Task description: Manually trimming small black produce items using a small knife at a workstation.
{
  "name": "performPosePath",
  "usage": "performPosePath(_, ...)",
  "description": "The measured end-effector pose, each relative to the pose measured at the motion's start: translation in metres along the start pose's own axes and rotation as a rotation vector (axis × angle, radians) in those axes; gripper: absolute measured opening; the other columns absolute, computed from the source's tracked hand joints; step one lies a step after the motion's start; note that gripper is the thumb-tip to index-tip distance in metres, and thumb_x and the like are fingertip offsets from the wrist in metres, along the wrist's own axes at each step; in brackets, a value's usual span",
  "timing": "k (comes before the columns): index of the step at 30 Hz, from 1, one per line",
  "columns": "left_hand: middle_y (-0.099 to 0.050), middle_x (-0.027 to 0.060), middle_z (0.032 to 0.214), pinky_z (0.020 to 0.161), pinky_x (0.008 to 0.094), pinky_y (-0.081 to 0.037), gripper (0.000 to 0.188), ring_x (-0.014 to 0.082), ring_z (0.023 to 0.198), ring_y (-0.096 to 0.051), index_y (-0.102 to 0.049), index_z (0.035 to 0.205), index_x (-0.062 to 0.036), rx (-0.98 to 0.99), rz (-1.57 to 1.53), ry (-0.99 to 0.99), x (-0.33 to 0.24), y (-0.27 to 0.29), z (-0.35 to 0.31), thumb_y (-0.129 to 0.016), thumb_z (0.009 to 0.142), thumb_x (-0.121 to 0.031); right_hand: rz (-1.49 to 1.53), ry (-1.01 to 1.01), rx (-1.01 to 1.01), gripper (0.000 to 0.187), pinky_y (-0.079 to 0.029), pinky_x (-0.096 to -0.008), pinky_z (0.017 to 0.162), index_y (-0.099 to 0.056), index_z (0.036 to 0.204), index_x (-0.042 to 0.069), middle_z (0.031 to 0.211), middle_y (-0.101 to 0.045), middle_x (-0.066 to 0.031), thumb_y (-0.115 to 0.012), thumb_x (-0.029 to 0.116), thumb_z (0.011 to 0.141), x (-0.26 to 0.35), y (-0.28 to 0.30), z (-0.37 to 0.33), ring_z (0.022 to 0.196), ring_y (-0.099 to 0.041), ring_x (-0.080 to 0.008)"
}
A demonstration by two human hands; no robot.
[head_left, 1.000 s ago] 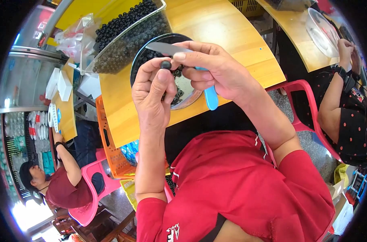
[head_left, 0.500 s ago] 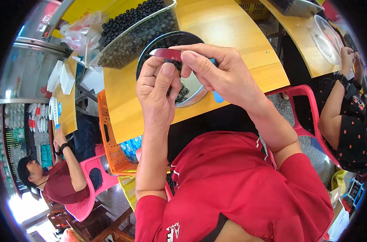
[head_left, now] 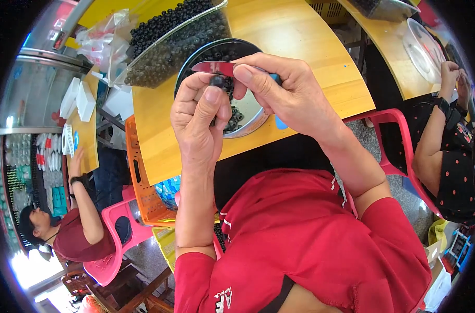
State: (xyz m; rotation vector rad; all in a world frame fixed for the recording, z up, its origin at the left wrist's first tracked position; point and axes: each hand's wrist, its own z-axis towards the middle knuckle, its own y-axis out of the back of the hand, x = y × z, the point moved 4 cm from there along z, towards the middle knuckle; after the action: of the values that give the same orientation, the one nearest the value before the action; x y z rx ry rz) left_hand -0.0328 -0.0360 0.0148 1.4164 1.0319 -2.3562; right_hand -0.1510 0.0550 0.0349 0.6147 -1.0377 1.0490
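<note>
Between the thumb and bent fingers of my left hand [head_left: 197, 117] is a small round black part [head_left: 216, 81]. My right hand [head_left: 292, 91] is closed on a small knife [head_left: 215, 67], its shiny blade pointing left just above the black part. A bit of blue [head_left: 275, 79], perhaps the knife's handle, shows beside my right fingers. Both hands are held over a round bowl [head_left: 256, 127] with a dark rim. Several small black ring-like parts [head_left: 234, 121] lie in the bowl, which my hands partly hide.
A clear bin [head_left: 169, 36] heaped with black parts stands on the wooden table [head_left: 295, 31] beyond the bowl. An orange crate [head_left: 141, 177] is at the table's left. One person [head_left: 83, 229] sits at left, another [head_left: 441, 156] at right near a pink chair [head_left: 399, 141].
My left thumb and fingers have shifted, and the black part now shows between them. The knife has barely moved. The person at left has moved an arm.
</note>
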Motion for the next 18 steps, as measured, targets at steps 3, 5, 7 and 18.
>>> performPosePath(3,-0.055,0.0003,0.070,0.047,0.0177,-0.030,0.021,0.0049,0.057,-0.044,-0.055,0.110,-0.0012,-0.027,-0.013,0.025,-0.001,-0.002,0.000,-0.060,0.092,-0.012,0.036,0.001,0.011,0.025,-0.034,-0.0175,0.044,-0.064,0.109,-0.001,0.076,-0.062,-0.0005,-0.052,0.019,0.098,-0.002,-0.001,-0.001,0.052,-0.041,-0.0011)
performPosePath(5,-0.054,0.0002,0.069,0.048,0.0179,-0.031,0.022,0.0050,0.057,-0.044,-0.055,0.111,-0.0012,-0.040,-0.017,0.037,-0.002,0.000,0.002,-0.059,0.093,-0.013,0.172,-0.045,-0.023,0.026,-0.032,-0.0175,0.043,-0.063,0.109,-0.002,0.077,-0.062,-0.0014,-0.051,0.018,0.099,-0.004,-0.004,-0.002,0.051,-0.040,-0.0013)
performPosePath(7,-0.051,0.0014,0.070,0.049,0.0187,-0.032,0.025,0.0069,0.056,-0.041,-0.055,0.114,-0.0031,0.060,-0.156,0.111,-0.002,0.003,0.004,-0.053,0.096,-0.020,0.227,-0.066,-0.039,0.028,-0.031,-0.0175,0.043,-0.063,0.111,-0.003,0.077,-0.062,-0.0019,-0.050,0.019,0.099,-0.005,-0.002,-0.002,0.050,-0.040,-0.0013)
performPosePath(18,-0.050,0.0089,0.085,0.044,0.0199,-0.032,0.015,0.0102,0.052,-0.039,-0.052,0.084,-0.0027,-0.158,0.010,0.140,-0.109,0.170,-0.118,-0.053,0.085,-0.017,0.240,-0.130,-0.112,0.025,-0.027,-0.0178,0.045,-0.058,0.109,-0.003,0.078,-0.054,-0.0017,-0.050,0.019,0.099,-0.015,0.028,0.010,0.050,-0.035,-0.0026)
